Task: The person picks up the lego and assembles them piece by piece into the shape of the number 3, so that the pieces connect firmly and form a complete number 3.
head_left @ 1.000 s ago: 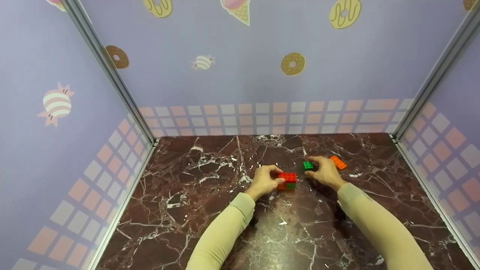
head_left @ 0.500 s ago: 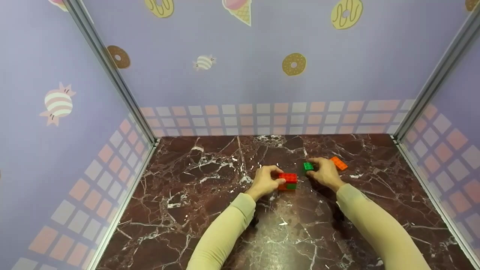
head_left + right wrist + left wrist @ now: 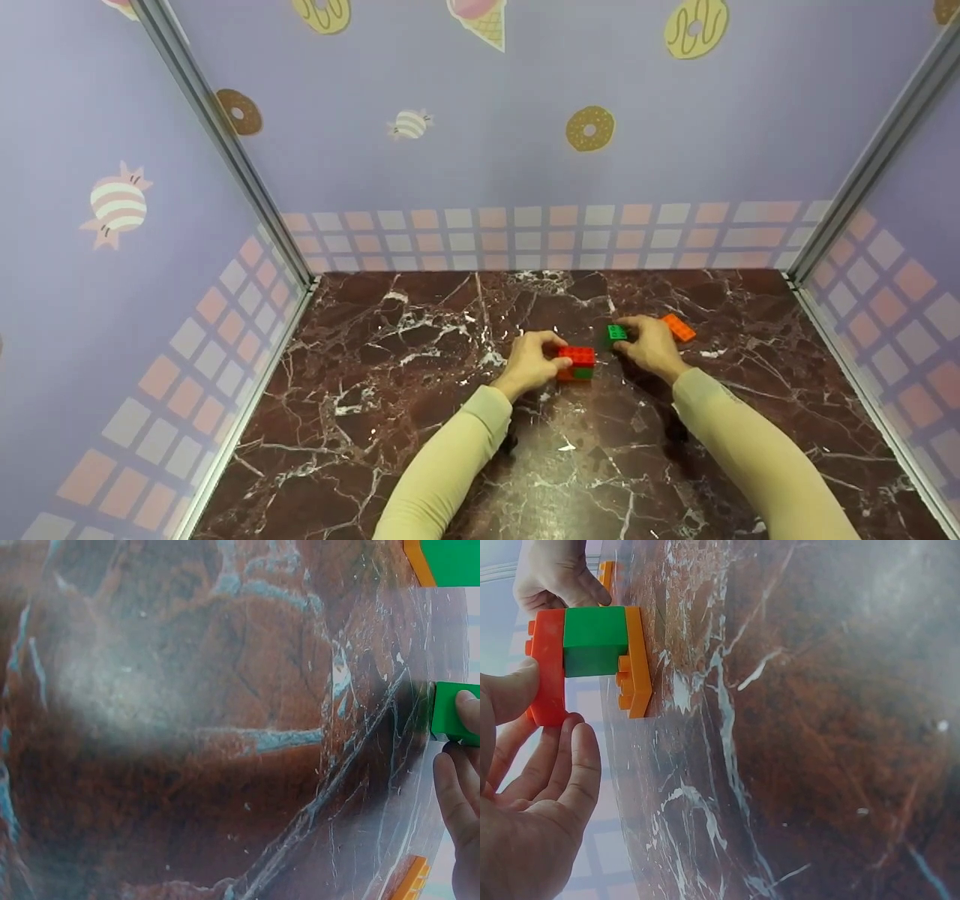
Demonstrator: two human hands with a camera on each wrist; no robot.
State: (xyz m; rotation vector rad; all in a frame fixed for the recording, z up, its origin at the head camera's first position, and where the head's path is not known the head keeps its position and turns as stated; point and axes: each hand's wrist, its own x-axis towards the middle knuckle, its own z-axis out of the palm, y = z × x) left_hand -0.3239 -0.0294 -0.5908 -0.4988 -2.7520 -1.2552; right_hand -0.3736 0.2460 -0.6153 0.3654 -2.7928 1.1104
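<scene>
In the head view my left hand (image 3: 529,361) holds a small stack of toy building bricks standing on the table. Its thumb and fingers grip the red brick (image 3: 549,675) on top. Under that sits a green brick (image 3: 596,641), and an orange brick (image 3: 636,682) forms the base, its studs showing on the near end. To the right of the stack, my right hand (image 3: 651,346) pinches a separate small green brick (image 3: 616,332) between thumb and fingers. The right wrist view catches only part of this hand at its right edge.
A loose orange brick (image 3: 679,328) lies flat just beyond and right of the right hand. The dark marbled tabletop (image 3: 420,420) runs back to a lilac wall (image 3: 480,165) printed with sweets, and similar panels close off both sides.
The right hand's thumb and fingers have drawn in on the small green brick. The left hand and the stack stay in place; the head view has shifted very slightly.
</scene>
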